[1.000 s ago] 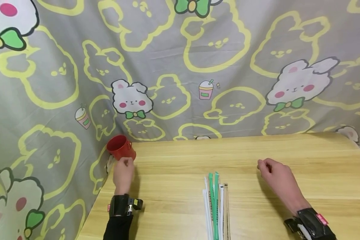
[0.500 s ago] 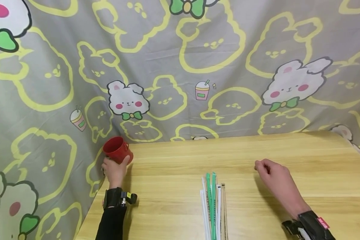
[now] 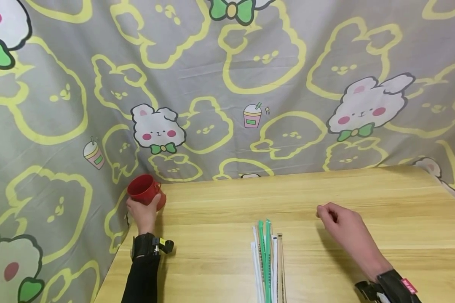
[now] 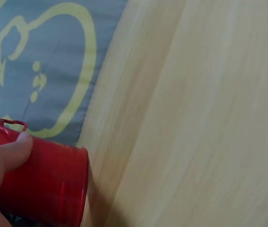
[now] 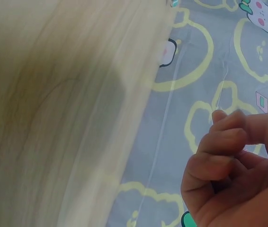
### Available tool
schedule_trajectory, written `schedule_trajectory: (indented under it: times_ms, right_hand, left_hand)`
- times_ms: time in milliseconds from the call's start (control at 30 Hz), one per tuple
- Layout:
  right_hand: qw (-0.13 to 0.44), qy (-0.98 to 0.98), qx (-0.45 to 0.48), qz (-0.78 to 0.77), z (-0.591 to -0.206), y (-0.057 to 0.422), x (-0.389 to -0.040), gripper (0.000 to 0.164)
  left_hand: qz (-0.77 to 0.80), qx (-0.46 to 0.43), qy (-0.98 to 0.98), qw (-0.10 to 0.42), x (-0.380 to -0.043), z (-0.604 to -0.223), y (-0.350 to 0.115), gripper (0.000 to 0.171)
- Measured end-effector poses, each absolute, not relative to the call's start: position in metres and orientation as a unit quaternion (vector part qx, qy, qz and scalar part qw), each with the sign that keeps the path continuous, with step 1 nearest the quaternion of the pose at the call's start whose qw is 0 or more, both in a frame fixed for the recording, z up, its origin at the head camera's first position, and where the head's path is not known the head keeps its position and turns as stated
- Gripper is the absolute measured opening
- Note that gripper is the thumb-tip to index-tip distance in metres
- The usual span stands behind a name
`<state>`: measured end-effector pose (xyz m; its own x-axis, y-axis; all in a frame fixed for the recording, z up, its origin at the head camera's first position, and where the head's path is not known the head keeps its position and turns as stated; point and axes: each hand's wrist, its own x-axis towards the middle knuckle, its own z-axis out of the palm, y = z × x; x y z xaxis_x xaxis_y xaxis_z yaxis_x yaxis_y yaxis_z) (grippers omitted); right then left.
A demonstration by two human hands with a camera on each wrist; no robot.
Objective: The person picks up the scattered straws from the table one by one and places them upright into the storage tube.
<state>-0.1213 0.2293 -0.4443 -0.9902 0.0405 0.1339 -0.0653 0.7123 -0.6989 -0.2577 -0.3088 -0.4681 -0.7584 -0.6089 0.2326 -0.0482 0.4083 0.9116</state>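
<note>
At the table's far left corner stands a small red metal bucket (image 3: pixel 141 189) with a little wire handle at its rim. My left hand (image 3: pixel 143 213) grips its near side; the thumb lies along the wall in the left wrist view, close under the handle, and the other fingers are mostly hidden. Over the right part of the table my right hand (image 3: pixel 341 221) hangs with loosely curled fingers. The right wrist view shows nothing in that hand. Between the hands lies a bundle of paper-wrapped straws (image 3: pixel 267 261), green, white and brown.
The wooden table (image 3: pixel 212 210) ends at a grey curtain (image 3: pixel 201 75) printed with rabbits, which rises behind it and along the left side, close beside the bucket. The straws run past the bottom of the head view.
My left hand has moved left and opened round the bucket, and its fingers now grip it. The right hand has stayed in place; the head view has shifted slightly.
</note>
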Motion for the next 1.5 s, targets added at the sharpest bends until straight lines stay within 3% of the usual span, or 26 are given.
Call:
schedule_trajectory:
  times_ms: [233, 500, 733, 933, 1200, 1500]
  right_hand:
    - [0.064, -0.923, 0.014, 0.380, -0.443, 0.229, -0.119, 0.050]
    - [0.073, -0.923, 0.029, 0.376, -0.446, 0.225, -0.118, 0.044]
    - [0.057, -0.927, 0.038, 0.370, -0.450, 0.219, -0.117, 0.041]
    - [0.045, -0.925, 0.042, 0.375, -0.452, 0.214, -0.116, 0.036]
    - [0.039, -0.924, 0.044, 0.378, -0.453, 0.205, -0.113, 0.036]
    - [0.030, -0.923, 0.040, 0.383, -0.450, 0.200, -0.112, 0.031]
  left_hand:
    - [-0.485, 0.195, -0.810, 0.266, -0.255, -0.465, -0.305, 0.097]
    - [-0.532, 0.100, -0.797, 0.268, -0.254, -0.457, -0.276, 0.083]
    - [-0.557, 0.040, -0.801, 0.215, -0.251, -0.447, -0.218, 0.072]
    - [-0.566, -0.017, -0.800, 0.201, -0.247, -0.443, -0.157, 0.068]
    - [-0.574, -0.075, -0.800, 0.158, -0.236, -0.442, -0.086, 0.072]
    - [-0.580, -0.082, -0.803, 0.109, -0.216, -0.451, -0.038, 0.081]
